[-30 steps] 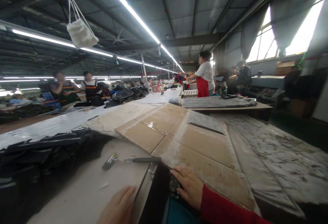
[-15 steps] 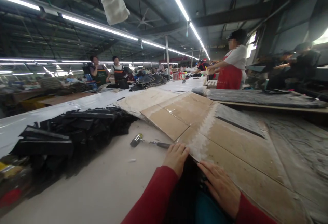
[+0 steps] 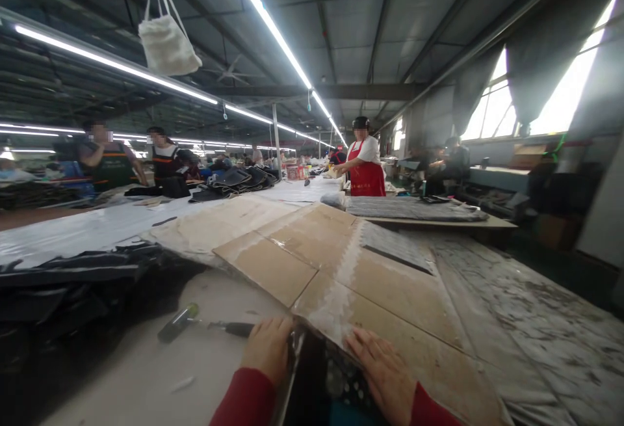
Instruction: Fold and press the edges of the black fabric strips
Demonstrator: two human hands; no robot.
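Observation:
My left hand (image 3: 266,351) rests at the near edge of the table, fingers curled over the left side of a dark patterned piece (image 3: 327,380) lying under a flattened cardboard sheet (image 3: 390,283). My right hand (image 3: 385,371) lies flat with fingers stretched out on the cardboard, just right of the dark piece. Both sleeves are red. A small hammer (image 3: 205,323) lies on the pale tabletop just left of my left hand.
A heap of black material (image 3: 82,289) covers the table's left side. More black pieces (image 3: 238,180) are stacked farther back. A person in a red apron (image 3: 364,160) stands at the table's far end; other people stand at the left. A white bag (image 3: 166,42) hangs overhead.
The view swung right again and back. My left hand stays on the dark piece's left edge, my right hand stays flat on the cardboard beside it.

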